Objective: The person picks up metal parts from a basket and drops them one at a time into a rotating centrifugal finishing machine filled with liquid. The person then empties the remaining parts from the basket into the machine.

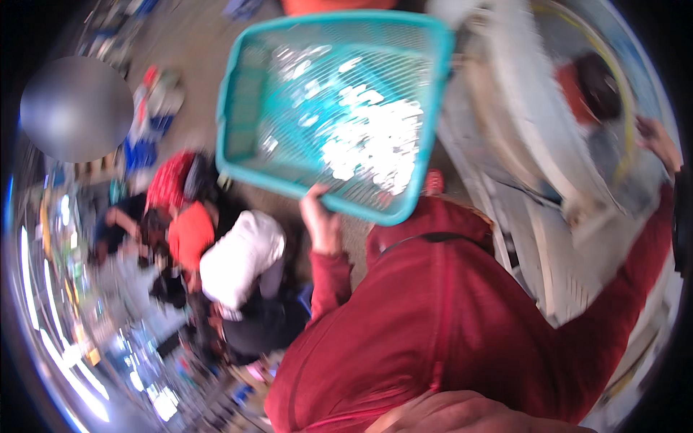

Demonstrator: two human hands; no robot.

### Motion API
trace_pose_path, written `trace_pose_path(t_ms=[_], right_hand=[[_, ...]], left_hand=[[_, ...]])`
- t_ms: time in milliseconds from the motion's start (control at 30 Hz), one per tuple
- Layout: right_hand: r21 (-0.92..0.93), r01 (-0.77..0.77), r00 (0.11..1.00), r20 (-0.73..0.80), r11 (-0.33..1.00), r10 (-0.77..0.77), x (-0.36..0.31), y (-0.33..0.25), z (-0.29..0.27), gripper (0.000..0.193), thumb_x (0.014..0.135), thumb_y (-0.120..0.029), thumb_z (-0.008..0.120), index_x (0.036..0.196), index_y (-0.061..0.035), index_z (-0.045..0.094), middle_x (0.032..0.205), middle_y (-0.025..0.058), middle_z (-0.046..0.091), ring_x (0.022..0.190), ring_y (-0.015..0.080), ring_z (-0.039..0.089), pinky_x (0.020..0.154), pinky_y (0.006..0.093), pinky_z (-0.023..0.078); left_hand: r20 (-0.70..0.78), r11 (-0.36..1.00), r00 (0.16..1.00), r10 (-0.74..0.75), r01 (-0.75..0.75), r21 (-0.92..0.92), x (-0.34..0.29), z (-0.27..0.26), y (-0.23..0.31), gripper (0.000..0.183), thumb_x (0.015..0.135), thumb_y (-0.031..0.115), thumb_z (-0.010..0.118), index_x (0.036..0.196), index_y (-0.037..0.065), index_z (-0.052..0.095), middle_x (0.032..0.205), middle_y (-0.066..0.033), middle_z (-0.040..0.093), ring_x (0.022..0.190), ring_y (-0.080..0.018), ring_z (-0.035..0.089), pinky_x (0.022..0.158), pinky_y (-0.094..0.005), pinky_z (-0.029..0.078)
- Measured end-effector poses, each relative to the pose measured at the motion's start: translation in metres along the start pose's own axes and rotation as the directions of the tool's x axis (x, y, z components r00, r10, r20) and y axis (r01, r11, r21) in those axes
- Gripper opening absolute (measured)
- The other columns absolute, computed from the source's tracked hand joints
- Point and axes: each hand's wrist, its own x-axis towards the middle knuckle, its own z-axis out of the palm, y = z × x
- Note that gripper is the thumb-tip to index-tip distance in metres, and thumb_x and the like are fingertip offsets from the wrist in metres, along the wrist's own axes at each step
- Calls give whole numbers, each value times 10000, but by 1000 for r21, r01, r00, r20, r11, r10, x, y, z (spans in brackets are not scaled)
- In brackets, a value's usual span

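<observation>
A rectangular teal plastic basket [242, 115] with slatted sides and floor is held up in front of the person, tilted so that its inside faces the camera. In it lie many small, shiny white-silver pieces [375, 144] — heaped thickly toward the right and near side, thinner and scattered toward the far left, where the teal slats show through. Glare and blur hide what the pieces are.

The left hand [321, 222] grasps the basket's near rim, left of its middle, with the thumb over the edge. The right hand [658, 143] is well apart from the basket, out at the far right beside a curved yellow band [626, 119] on a large off-white vessel-like structure [530, 108]; I cannot tell whether it grips or only touches there.

The basket's right edge is near that structure's thick, curved side, and its near right corner comes close to the dark red jacket [462, 310] the person wears. To the left, brown floor [191, 72] opens between the basket and several crouched or bent people [242, 260] — the widest room around it.
</observation>
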Motion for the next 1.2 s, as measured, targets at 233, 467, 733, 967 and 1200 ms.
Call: trace_pose_path(t_ms=[233, 467, 733, 967, 1200], right_hand=[[19, 734, 638, 324, 679, -699, -11, -256, 134, 559, 795, -241, 553, 1285, -37, 378, 1254, 166, 453, 1136, 249, 464, 944, 350, 355], [-371, 400, 915, 108, 838, -389, 116, -362, 408, 1020, 624, -455, 708, 1383, -241, 61, 1381, 294, 72, 1238, 544, 33, 968, 618, 181], [-229, 764, 643, 195, 603, -740, 48, -311, 475, 656, 720, -44, 615, 1287, -63, 286, 1279, 296, 270, 1082, 446, 398, 847, 450, 424], [-118, 840, 536, 337, 530, -774, 66, -294, 492, 555, 634, 41, 630, 1155, -54, 462, 1147, 264, 399, 987, 403, 477, 829, 421, 419], [77, 626, 764, 141, 776, -630, 81, -319, 476, 193, 585, 2, 606, 678, -37, 441, 630, 53, 497, 579, 216, 507, 560, 345, 420]], left_hand=[[-25, 994, 998, 56, -58, -98, 4, 5, -16, 380, 597, -69, 493, 945, 73, 442, 802, -47, 459, 708, -179, 469, 615, -310, 428], [-60, 984, 986, 156, -161, -79, -7, 17, -14, 422, 587, -57, 521, 978, 73, 427, 844, -36, 483, 737, -153, 465, 653, -286, 402], [-114, 988, 989, 92, -77, 135, -12, -7, -36, 315, 701, -57, 440, 996, 53, 410, 750, -62, 539, 548, -118, 474, 468, -241, 401], [-224, 852, 943, 247, -101, 514, 7, -10, -45, 639, 669, 124, 529, 1280, 89, 345, 905, -147, 525, 812, -256, 535, 702, -358, 439], [-191, 854, 961, 199, -75, 515, -15, -3, -29, 744, 637, 179, 544, 1331, 119, 284, 1026, -176, 486, 832, -266, 516, 724, -377, 415]])
